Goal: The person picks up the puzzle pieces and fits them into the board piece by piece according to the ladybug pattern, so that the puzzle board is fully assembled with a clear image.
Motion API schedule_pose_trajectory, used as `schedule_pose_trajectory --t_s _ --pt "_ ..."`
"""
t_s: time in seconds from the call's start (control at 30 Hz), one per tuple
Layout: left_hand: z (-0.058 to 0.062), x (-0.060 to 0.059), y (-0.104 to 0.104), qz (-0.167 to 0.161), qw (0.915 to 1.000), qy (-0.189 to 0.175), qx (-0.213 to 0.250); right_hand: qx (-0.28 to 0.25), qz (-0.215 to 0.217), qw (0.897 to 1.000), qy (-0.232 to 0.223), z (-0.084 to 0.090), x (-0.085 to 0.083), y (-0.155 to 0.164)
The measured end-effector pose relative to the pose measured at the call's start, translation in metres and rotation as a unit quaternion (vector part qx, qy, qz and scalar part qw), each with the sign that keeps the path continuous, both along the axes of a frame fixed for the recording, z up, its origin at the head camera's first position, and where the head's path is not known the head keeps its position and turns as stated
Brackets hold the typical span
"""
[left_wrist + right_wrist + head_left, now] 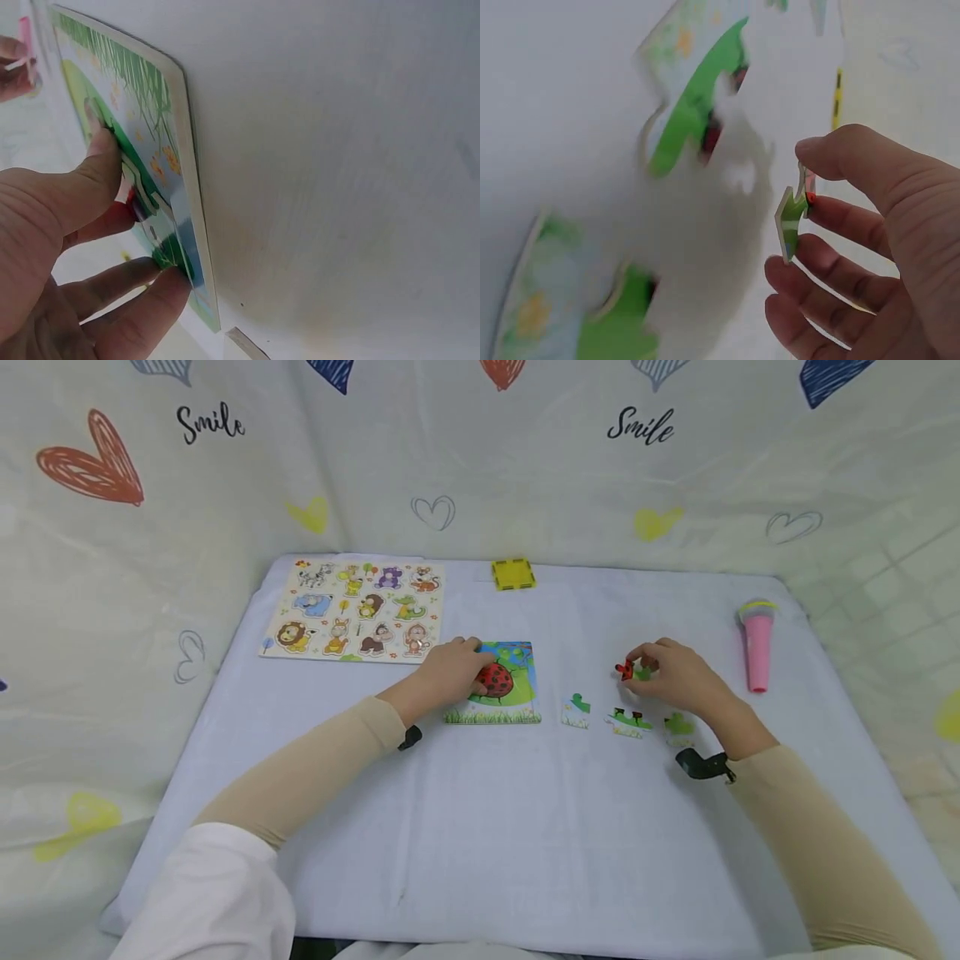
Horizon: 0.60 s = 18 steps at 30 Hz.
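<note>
Ladybug board (492, 717), one, square with rounded corners and pale edges: under the left grip (452, 670), whose spread fingers and thumb rest on its face, clasping nothing that can be made out. Picture: red ladybug (497, 680) with black spots, green field, blue at the far corner, grass along the near edge, small orange flowers. Held piece (789, 225), one, thin, pale-edged, green with a patch of red and black: in the right grip (670, 677), pinched between thumb and fingertips, raised above the surface (480, 843). Loose pieces, three, lying apart from one another on the person's side of the right grip: left piece (576, 712), white with grass and a green top; middle piece (628, 724), green and white with two dark bits on its far edge; right piece (678, 725), green and white, near the right wrist. Animal board (321, 628), one, cream with coloured animals: beyond and left of the left grip. Tile (513, 574), yellow, square: beyond both grips, between them. Microphone (759, 647), pink, yellow-ringed: right of the right grip.
</note>
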<state>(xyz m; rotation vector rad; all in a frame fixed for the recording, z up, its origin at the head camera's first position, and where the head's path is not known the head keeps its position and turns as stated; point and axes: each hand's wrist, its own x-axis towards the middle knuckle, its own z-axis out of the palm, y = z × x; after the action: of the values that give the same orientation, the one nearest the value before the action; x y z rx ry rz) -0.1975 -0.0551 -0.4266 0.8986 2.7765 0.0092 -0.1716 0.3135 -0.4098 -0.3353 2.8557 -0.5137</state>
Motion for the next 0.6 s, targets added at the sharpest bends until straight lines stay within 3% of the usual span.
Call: schedule_pose_trajectory --t_s 0.27,0.6 --pt "0.001 0.001 -0.001 0.006 0.9999 0.003 0.008 -0.022 0.049 0.998 0.012 0.008 -0.004 -0.05" --pt "0.003 0.003 -0.001 0.004 1.0 0.007 0.001 -0.04 0.096 0.995 0.004 0.004 -0.012 -0.102"
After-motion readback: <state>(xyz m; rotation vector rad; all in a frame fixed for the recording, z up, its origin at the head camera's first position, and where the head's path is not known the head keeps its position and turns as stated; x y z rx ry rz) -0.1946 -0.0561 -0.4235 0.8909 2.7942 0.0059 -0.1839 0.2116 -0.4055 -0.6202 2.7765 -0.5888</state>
